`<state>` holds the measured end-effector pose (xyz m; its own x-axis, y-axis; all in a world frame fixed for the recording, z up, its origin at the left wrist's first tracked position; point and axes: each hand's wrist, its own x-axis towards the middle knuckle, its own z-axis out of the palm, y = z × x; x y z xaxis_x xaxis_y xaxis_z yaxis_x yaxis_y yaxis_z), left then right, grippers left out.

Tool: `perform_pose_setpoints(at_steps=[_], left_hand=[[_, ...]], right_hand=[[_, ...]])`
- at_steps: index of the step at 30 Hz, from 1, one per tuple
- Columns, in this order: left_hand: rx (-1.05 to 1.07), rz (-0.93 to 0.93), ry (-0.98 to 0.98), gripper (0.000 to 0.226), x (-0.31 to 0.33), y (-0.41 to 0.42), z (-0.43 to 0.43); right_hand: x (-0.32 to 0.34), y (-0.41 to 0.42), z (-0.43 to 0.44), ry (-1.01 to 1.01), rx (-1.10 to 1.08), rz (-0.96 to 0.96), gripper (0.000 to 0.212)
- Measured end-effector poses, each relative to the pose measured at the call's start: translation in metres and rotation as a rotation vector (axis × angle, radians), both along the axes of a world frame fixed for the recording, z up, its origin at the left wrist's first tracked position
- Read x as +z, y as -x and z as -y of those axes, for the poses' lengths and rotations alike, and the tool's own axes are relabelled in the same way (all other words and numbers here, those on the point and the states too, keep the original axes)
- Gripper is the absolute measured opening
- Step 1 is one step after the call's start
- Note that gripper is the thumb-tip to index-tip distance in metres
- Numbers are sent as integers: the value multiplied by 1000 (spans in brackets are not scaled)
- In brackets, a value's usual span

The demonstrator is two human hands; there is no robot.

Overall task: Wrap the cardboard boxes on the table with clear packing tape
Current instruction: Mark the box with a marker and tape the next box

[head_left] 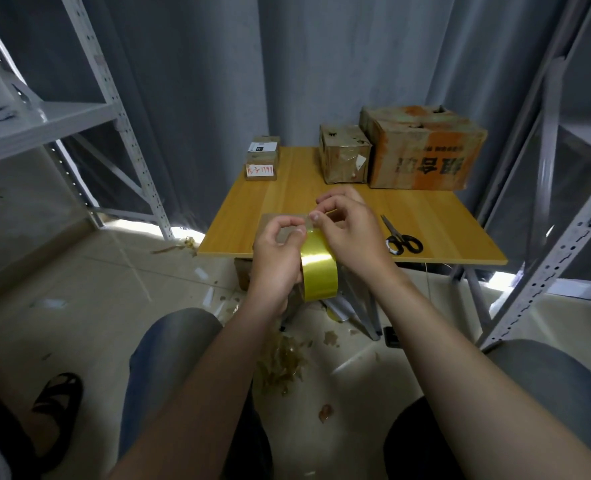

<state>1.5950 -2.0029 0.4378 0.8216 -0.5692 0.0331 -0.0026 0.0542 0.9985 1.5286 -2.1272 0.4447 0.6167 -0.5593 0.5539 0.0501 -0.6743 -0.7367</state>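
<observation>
The person's left hand [276, 259] is curled round a roll of tape [319, 269], which looks yellowish and shiny, and holds it just in front of the near edge of the table [436, 216]. The far side of the roll is hidden behind this hand. The right hand [350, 233] hovers over the top of the roll with its fingers bent. Its thumb and forefinger pinch together at what seems to be the loose end of the tape, though the tape there is too thin and clear to make out.

Behind the hands a flat brown piece of cardboard [269, 220] lies on the table, mostly covered by them, so its shape cannot be told. At the far edge stand three boxes: a small box [262, 163] with a white label on the left, a middle box [344, 154], and touching it a large box [425, 150] with orange print. Scissors [403, 238] lie on the table to the right of the hands.

Scraps of tape [282, 363] litter the floor between the knees.
</observation>
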Motion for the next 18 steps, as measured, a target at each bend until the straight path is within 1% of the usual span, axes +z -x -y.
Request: perform_pose_setpoints(at_steps=[5, 7, 8, 10, 12, 13, 15, 16, 17, 18], left_hand=[[-22, -73, -22, 12, -3, -4, 6], [-35, -137, 5, 14, -1, -6, 13], [-43, -164, 25, 14, 1, -7, 17], [-52, -168, 57, 14, 8, -10, 29], [-49, -106, 61, 14, 16, -16, 48], [-44, -86, 60, 16, 20, -21, 60], [-45, -114, 48, 25, 31, -26, 86], [-65, -141, 25, 29, 37, -29, 97], [-107, -141, -9, 31, 41, -31, 108], [-166, -101, -51, 29, 45, -33, 117]], right_hand=[[2, 4, 0, -5, -5, -16, 5], [4, 4, 3, -8, -50, -26, 5], [7, 3, 5, -2, -84, -44, 9], [12, 3, 8, -7, -147, -112, 24], [19, 4, 10, -46, -200, -179, 46], [21, 4, 12, -90, -219, -198, 58], [27, 4, 19, -267, -220, -174, 84], [30, 4, 25, -360, -229, -135, 92], [31, 4, 36, -431, -248, -94, 94], [32, 4, 47, -480, -266, -58, 92]])
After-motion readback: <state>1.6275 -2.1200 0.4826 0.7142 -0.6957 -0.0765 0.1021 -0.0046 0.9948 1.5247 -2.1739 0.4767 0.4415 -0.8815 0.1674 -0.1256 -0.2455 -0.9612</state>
